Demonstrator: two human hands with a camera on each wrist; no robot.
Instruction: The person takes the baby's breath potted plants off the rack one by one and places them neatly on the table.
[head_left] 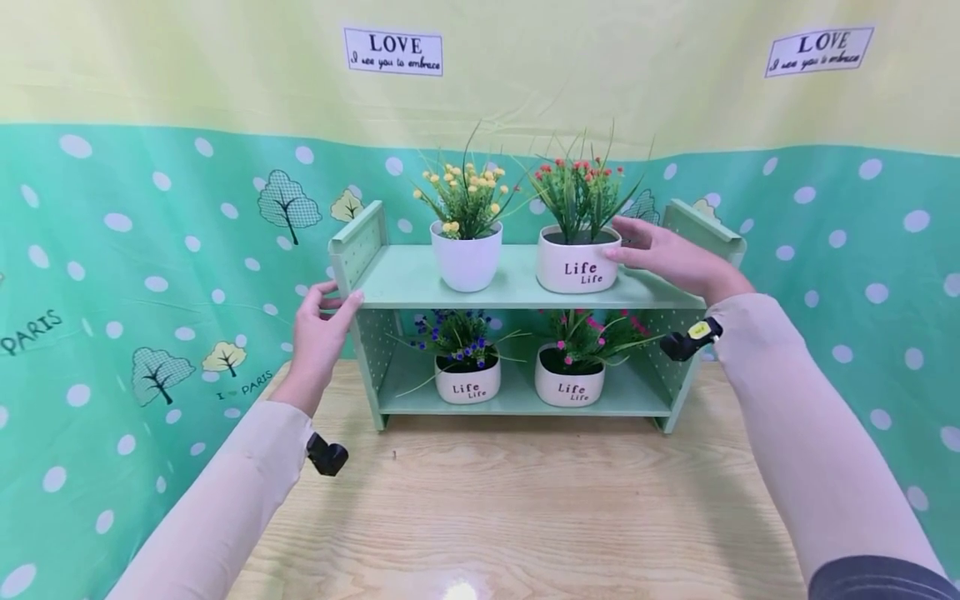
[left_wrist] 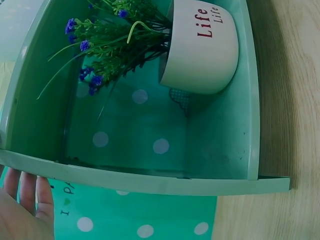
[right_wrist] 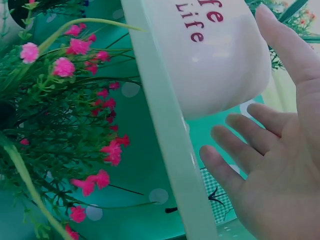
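Observation:
A light green two-tier shelf (head_left: 517, 411) stands on the table. My left hand (head_left: 318, 337) holds its left side panel near the upper board, thumb at the front edge and fingers outside. On the upper board, my right hand (head_left: 667, 257) is beside the white "Life" pot with red flowers (head_left: 577, 262). The right wrist view shows that hand's fingers spread with a gap to the pot; its thumb is near the rim. Left of this pot stands a round white pot with yellow flowers (head_left: 467, 260).
The lower board carries a "Life" pot with blue flowers (head_left: 468, 386) and another with pink flowers (head_left: 570, 388). A wooden table (head_left: 525, 508) extends in front. Behind hangs a green and yellow curtain (head_left: 247, 200) with white dots.

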